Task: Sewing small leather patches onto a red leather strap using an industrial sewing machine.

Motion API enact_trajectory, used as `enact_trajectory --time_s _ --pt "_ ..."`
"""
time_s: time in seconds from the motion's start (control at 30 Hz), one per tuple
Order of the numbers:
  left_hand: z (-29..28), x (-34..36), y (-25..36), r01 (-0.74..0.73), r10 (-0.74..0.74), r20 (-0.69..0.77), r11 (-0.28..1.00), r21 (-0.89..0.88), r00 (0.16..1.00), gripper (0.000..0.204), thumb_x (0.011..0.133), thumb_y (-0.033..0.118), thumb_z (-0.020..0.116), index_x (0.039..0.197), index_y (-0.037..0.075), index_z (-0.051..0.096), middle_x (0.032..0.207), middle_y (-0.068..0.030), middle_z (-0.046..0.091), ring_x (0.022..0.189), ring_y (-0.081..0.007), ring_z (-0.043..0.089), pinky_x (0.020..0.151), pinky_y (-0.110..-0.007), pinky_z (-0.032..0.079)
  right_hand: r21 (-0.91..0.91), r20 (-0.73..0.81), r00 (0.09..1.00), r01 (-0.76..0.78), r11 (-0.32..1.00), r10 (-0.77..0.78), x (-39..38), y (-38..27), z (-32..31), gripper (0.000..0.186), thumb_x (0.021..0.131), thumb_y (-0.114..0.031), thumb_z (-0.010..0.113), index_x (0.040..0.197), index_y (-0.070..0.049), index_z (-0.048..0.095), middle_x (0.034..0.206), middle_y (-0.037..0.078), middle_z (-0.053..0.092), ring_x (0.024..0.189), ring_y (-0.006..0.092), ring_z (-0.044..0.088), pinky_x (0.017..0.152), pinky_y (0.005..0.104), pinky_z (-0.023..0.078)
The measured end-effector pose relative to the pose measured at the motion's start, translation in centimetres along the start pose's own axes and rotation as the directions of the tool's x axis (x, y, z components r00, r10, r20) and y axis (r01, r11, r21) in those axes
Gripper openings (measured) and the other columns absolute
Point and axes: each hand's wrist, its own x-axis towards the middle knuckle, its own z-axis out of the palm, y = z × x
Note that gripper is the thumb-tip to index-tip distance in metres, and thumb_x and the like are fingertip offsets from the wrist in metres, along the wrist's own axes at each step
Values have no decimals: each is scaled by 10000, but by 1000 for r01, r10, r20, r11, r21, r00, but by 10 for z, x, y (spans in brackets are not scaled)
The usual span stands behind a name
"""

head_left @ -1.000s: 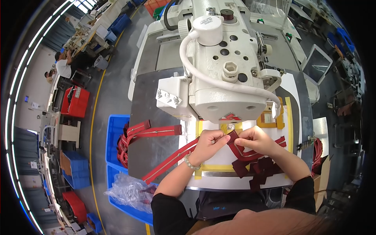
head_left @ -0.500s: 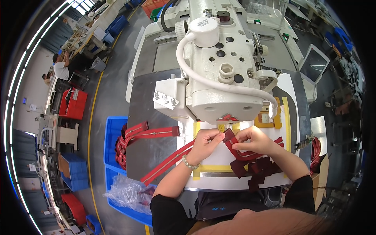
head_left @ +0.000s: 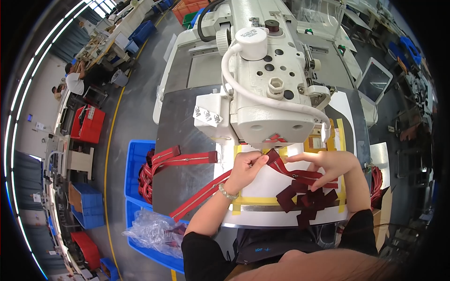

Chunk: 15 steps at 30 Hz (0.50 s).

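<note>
My left hand (head_left: 247, 169) pinches the dark red end tab of a red zipper strip (head_left: 304, 176) just below the sewing machine head (head_left: 274, 110). My right hand (head_left: 333, 165) hovers over the strip's right part, its fingers spread and apart. Below that hand lies a loose pile of dark red fabric pieces (head_left: 311, 202). Another length of red zipper (head_left: 199, 196) slants down to the left from beside my left wrist. More red zipper strips (head_left: 190, 158) reach across the table's left side, their ends pointing toward the machine.
Bundled zippers hang into a blue bin (head_left: 132, 171) at the left, above another blue bin holding clear plastic wrapping (head_left: 152, 229). A yellow frame piece (head_left: 315, 143) lies right of the machine head. People sit far left (head_left: 75, 82). A screen (head_left: 375, 79) stands at right.
My right hand has let go of the zipper strip, opened and moved right. The strip's right part now lies flatter. My left hand keeps its pinch on the tab.
</note>
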Motion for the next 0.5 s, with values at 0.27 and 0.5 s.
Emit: enact_trajectory --time_s 0.27,0.5 --pt "-39 5 8 375 -301 280 888 -264 911 314 924 186 591 649 38 561 558 41 484 508 -31 395 466 -211 283 66 115 914 383 921 -388 13 -41 57 454 912 -46 566 1359 -47 485 1255 109 599 986 202 628 885 294 486" --pt "-72 5 11 320 -328 32 936 146 944 219 863 175 648 796 -34 665 609 8 570 547 -77 504 526 -238 388 -106 292 936 234 967 -194 61 -31 109 653 942 -173 527 1496 -101 188 1386 227 439 1162 309 544 991 406 425"
